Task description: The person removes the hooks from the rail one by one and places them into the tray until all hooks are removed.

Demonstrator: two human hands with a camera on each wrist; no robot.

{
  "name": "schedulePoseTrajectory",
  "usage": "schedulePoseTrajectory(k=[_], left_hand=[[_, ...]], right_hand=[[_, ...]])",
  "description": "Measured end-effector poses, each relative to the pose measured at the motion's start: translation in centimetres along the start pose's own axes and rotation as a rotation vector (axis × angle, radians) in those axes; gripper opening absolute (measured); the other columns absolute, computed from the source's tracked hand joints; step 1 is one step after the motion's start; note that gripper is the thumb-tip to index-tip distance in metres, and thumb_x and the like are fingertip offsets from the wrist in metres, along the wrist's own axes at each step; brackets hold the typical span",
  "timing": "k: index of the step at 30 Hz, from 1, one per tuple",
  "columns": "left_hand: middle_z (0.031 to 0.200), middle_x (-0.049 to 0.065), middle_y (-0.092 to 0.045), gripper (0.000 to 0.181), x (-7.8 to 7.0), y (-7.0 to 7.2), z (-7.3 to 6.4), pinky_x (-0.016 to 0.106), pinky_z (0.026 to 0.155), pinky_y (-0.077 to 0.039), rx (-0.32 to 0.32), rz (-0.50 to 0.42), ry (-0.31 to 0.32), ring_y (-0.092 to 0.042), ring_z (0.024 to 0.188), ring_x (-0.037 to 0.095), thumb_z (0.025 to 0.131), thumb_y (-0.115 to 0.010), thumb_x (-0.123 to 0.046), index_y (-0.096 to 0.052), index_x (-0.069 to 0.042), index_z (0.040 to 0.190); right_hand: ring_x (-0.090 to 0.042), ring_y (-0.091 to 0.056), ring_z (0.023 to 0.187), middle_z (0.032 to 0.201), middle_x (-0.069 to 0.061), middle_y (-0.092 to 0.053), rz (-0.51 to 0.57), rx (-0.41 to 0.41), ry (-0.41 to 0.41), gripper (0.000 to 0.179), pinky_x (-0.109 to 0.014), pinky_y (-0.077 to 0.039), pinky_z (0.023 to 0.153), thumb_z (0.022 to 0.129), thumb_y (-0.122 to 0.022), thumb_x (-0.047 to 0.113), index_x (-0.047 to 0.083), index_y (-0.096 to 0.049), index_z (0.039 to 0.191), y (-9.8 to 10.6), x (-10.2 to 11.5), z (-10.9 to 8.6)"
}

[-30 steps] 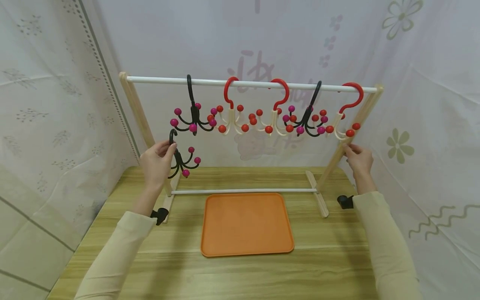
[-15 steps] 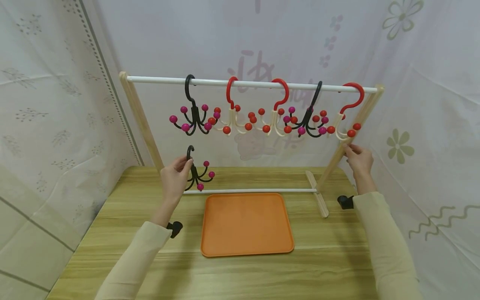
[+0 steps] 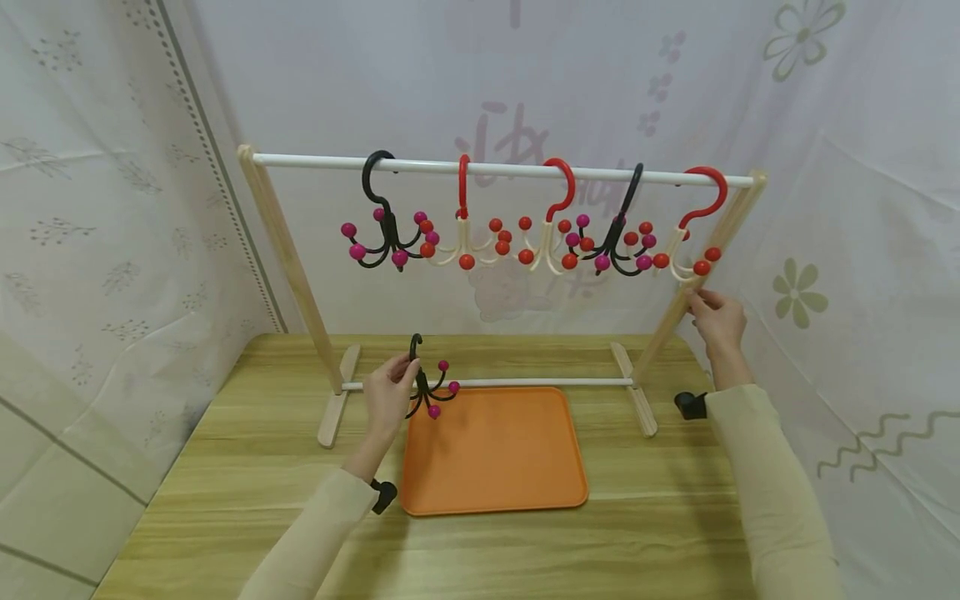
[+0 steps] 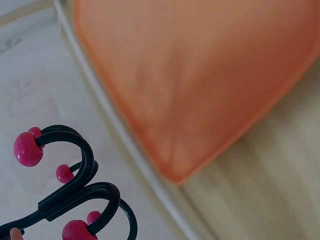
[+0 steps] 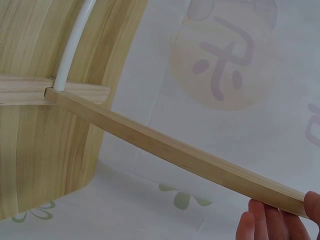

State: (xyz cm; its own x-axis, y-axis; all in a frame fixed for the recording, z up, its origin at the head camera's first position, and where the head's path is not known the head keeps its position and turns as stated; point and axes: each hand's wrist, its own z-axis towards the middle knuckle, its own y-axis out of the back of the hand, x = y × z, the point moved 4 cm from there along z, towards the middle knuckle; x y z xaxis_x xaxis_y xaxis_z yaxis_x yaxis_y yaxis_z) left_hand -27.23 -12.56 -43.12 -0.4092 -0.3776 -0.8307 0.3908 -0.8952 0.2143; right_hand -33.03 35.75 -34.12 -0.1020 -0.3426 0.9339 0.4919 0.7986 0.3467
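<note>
My left hand (image 3: 388,395) pinches a black multi-arm hook hanger (image 3: 422,385) with pink ball tips by its stem, over the far left corner of the orange tray (image 3: 495,454). The left wrist view shows its curved arms and pink balls (image 4: 28,149) close up, the tray beyond. My right hand (image 3: 717,317) grips the rack's right wooden post (image 3: 663,333) between thumb and fingers. In the right wrist view the fingers (image 5: 272,222) lie along the underside of that post. Several similar hangers, such as a black one (image 3: 388,229) and a red-hooked cream one (image 3: 550,242), hang from the rack's white top rail (image 3: 427,166).
The rack stands on wooden feet (image 3: 332,419) joined by a low white bar (image 3: 540,382) behind the tray. A wood-grain table (image 3: 480,554) carries everything. Patterned curtains (image 3: 862,275) close off the back and sides.
My left hand has carried the black hook hanger rightward and down, from beside the left post to the tray's corner. The hangers at the rail's left have swivelled. The right hand stays put.
</note>
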Motion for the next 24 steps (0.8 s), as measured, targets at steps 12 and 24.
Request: schedulePoseTrajectory(k=[12, 24], left_hand=[[0.085, 0.013, -0.066, 0.019, 2.2, -2.8, -2.6, 0.031, 0.064, -0.050, 0.035, 0.007, 0.112, -0.064, 0.074, 0.023, 0.082, -0.063, -0.012, -0.066, 0.003, 0.093], [0.081, 0.012, -0.066, 0.011, 3.4, -4.1, -4.0, 0.029, 0.061, -0.050, 0.038, -0.006, 0.104, -0.064, 0.074, 0.021, 0.080, -0.064, -0.004, -0.067, 0.001, 0.089]], right_hand=[[0.003, -0.056, 0.070, 0.084, 0.007, -0.058, -0.025, 0.007, -0.006, 0.057, -0.020, -0.045, 0.068, 0.083, -0.056, 0.039, -0.001, -0.050, 0.123, -0.1, 0.0, -0.1], [-0.002, -0.056, 0.077, 0.086, 0.007, -0.056, 0.006, 0.028, -0.023, 0.056, -0.017, -0.042, 0.065, 0.084, -0.055, 0.038, 0.000, -0.047, 0.126, 0.0, 0.0, -0.2]])
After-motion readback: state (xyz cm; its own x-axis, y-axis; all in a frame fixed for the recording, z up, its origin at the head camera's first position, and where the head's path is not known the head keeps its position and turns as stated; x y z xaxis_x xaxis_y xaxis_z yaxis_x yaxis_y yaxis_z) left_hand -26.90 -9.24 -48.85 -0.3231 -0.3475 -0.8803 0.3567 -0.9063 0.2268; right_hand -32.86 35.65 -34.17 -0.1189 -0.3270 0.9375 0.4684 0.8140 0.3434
